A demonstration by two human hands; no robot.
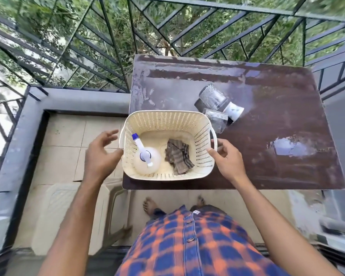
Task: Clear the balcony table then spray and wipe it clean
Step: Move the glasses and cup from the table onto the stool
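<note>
The left grip (102, 154) is open, its fingers spread and relaxed, and hangs just beside the left wall of the basket (163, 116), with the thumb tip close to or touching that wall; which of the two cannot be told. The right grip (225, 156) is at the basket's right side by its handle. Its fingers are loosely bent, its thumb tip is at the rim, and it closes on nothing that shows. The basket is cream and perforated, and stands on the near left corner of the desk (267, 166). Inside it a spray bottle (145, 160) with a white and blue nozzle lies in the left half. A crumpled striped cloth (177, 156) lies in the right half, apart from the bottle. Just past the basket's far right corner, two clear glasses (213, 96) and a small white cup (233, 112) are clustered together on the desk, over something dark and flat that is too hidden to name. The desk top is dark brown, streaked and glossy. A black metal railing (108, 46) runs behind it, with green leaves beyond. Below the desk's left end stands a cream plastic chair (68, 216) on the tiled floor (64, 140). At the near edge are a checked shirt (187, 246) and bare feet.
</note>
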